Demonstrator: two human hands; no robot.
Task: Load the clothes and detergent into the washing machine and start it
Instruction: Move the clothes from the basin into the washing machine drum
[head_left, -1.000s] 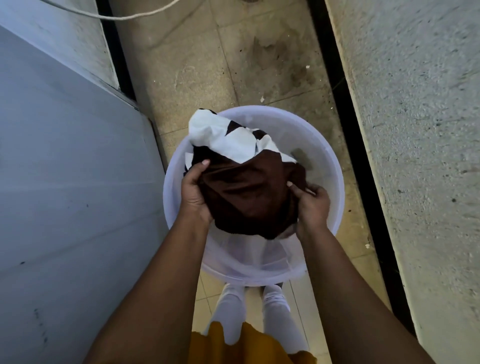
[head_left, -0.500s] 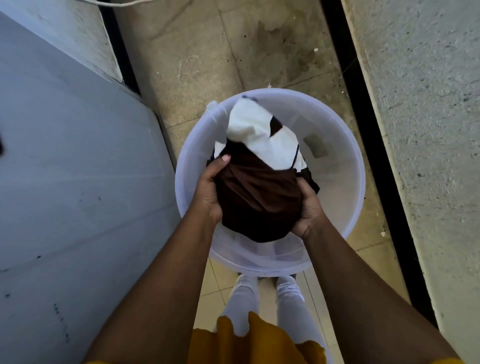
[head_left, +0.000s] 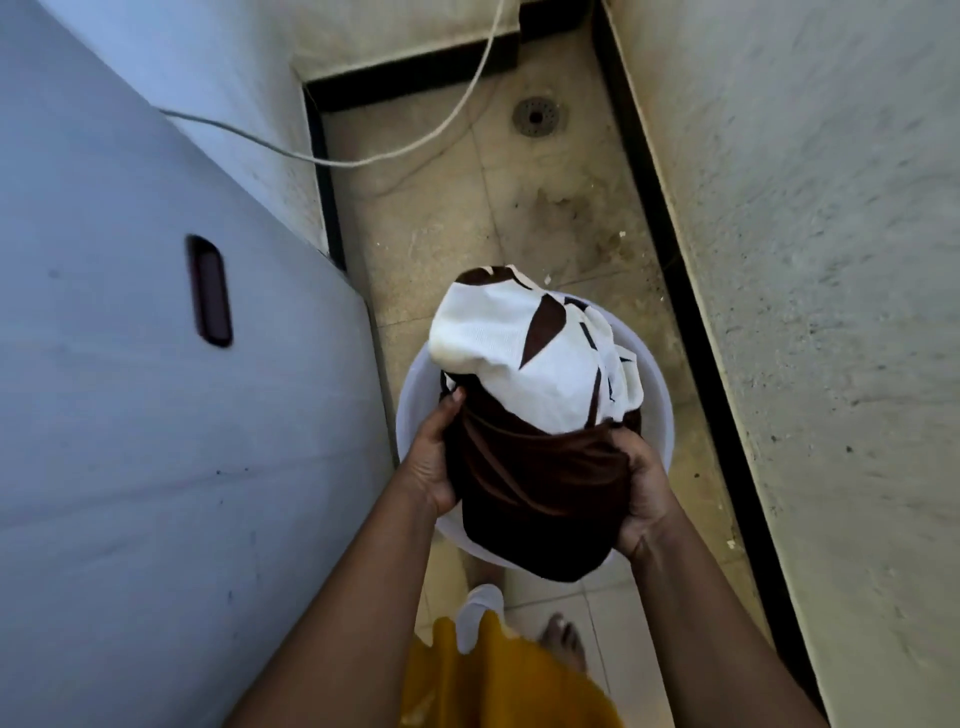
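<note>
Head view: left hand (head_left: 428, 462) and right hand (head_left: 641, 493) clasp bundled clothes (head_left: 540, 415) above basin (head_left: 657, 395); no legible writing

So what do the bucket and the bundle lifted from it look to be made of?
Bucket: likely plastic, white, smooth, faintly translucent, thin rim. Bundle: soft cloth, matte, a brown piece and a white one with brown shapes; it creases and sags between both hands.

a narrow strip of beige tiled floor (head_left: 447, 218) ran between rough plastered walls (head_left: 831, 260), edged with a black skirting (head_left: 670, 249). a round metal drain (head_left: 539, 116) sat near the far end. a pale cord (head_left: 363, 160) sagged above the stained tiles.
</note>
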